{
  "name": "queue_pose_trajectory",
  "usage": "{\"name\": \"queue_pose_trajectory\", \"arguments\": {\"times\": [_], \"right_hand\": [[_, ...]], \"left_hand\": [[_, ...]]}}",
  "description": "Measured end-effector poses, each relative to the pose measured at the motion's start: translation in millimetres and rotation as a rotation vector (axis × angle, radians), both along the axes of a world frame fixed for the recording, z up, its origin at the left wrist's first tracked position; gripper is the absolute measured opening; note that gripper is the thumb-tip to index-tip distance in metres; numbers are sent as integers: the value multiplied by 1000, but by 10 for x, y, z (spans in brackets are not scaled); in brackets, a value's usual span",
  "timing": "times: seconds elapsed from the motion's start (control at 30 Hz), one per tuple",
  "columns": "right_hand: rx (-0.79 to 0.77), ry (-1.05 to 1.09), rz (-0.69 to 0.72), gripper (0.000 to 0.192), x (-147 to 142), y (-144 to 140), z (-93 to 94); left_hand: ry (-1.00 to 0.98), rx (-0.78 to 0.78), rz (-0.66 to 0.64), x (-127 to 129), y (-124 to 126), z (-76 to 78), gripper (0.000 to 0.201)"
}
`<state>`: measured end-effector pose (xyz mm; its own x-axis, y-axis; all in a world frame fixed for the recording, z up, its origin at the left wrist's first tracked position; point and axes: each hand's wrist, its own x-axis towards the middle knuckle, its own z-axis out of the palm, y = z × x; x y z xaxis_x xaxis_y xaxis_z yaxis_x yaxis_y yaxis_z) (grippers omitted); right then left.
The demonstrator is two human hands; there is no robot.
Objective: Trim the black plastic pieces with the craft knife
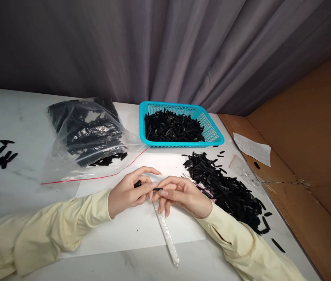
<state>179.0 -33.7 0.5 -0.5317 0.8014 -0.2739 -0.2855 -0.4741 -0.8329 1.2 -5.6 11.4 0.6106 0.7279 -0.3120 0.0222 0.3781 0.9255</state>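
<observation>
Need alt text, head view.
A person's left hand and right hand pinch a slim black piece over white paper. Behind are a clear bag and a turquoise basket of similar pieces; a loose pile lies at right.

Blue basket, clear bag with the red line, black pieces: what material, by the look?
Blue basket: likely moulded plastic, smooth, slight sheen; evenly perforated walls.
Clear bag: probably thin plastic film, glossy; wrinkled highlights, contents visible through it.
Black pieces: mostly matte, slim, irregular; perhaps dried plant matter, but the look leaves it open.
</observation>
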Motion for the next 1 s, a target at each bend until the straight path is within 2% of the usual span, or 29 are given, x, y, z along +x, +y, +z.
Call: {"name": "queue_pose_trajectory", "arguments": {"times": [0.43,0.57,0.63,0.77,0.83,0.9,0.97,1.0], "right_hand": [[20,-12,-5,20,-8,-6,-23],[121,-128,-110,18,22,13,120],[257,-252,-231,16,93,101,286],[667,-633,-500,13,259,468,567],[841,-889,-482,12,278,637,586],[1108,-1156,-459,16,212,674,543],[1384,-1277,-437,18,64,535,481],[1476,-1285,-415,16,-30,410,448]], "left_hand": [[-8,22,23,-11,-7,-11,39],[-31,-18,62,-3,19,-7,31],[-61,-75,87,4,37,-13,25],[-137,-191,98,3,81,-47,28],[-176,-264,99,-8,111,-65,32],[-231,-374,99,-21,146,-77,33],[-292,-508,82,-31,178,-80,34],[-318,-564,71,-35,191,-79,35]]}}
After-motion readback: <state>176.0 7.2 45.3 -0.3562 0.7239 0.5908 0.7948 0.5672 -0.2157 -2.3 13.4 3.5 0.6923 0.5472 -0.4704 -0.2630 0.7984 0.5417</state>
